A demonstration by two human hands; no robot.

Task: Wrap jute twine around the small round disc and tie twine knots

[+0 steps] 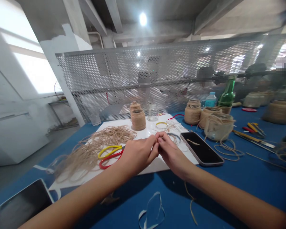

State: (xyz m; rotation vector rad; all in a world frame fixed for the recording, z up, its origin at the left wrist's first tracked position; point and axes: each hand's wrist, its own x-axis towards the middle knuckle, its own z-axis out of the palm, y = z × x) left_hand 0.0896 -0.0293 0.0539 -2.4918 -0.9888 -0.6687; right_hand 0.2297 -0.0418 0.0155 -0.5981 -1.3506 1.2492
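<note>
My left hand (pixel 141 153) and my right hand (pixel 171 153) meet at the fingertips above the front of a white sheet (pixel 154 168). Both are closed, thumbs and fingers pinched together. Whatever they may hold is too small or hidden behind the fingers to make out. Right beside my left hand lie scissors with one yellow and one red handle (pixel 113 156), partly covered by it. A loose heap of brown twine (pixel 109 137) spreads to the left. A dark phone (pixel 201 149) with a scrap of twine on its screen lies right of my right hand.
Twine-wrapped jars (pixel 138 120) stand behind my hands, near a clear glass jar (pixel 153 112). More jars, a green bottle (pixel 227 93) and cutting tools (pixel 254 128) are on the right. A tablet-like device (pixel 25 203) lies front left. A perforated metal screen (pixel 119 73) closes the back.
</note>
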